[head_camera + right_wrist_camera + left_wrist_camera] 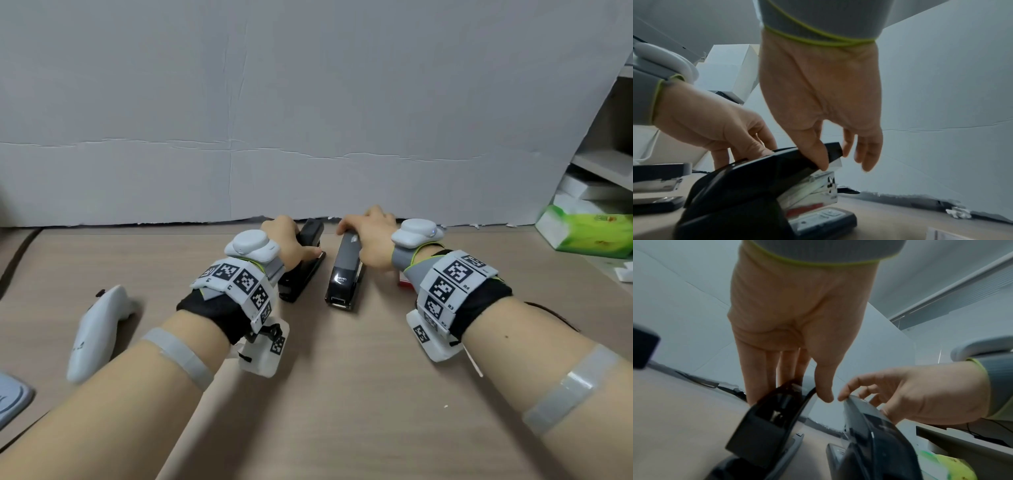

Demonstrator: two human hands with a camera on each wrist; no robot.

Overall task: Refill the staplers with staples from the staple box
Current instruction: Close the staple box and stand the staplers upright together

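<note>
Both hands are set on the two black staplers near the middle of the head view. The left hand (286, 240) is laid over the left stapler (301, 270), its fingers reaching down the far side and its thumb along the near edge, so the top is held. The right hand (371, 236) pinches the raised front of the right stapler (344, 274) between thumb and fingers; in the right wrist view that top (760, 170) is seen lifted, with the metal staple channel (813, 190) exposed beneath. Both staplers are stood side by side, apart, on the wooden bench (342, 394). A red item (406, 283), mostly hidden, is seen just below the right wrist. A white controller (97, 329) lies at lower left, a green packet (589, 236) at right.
</note>
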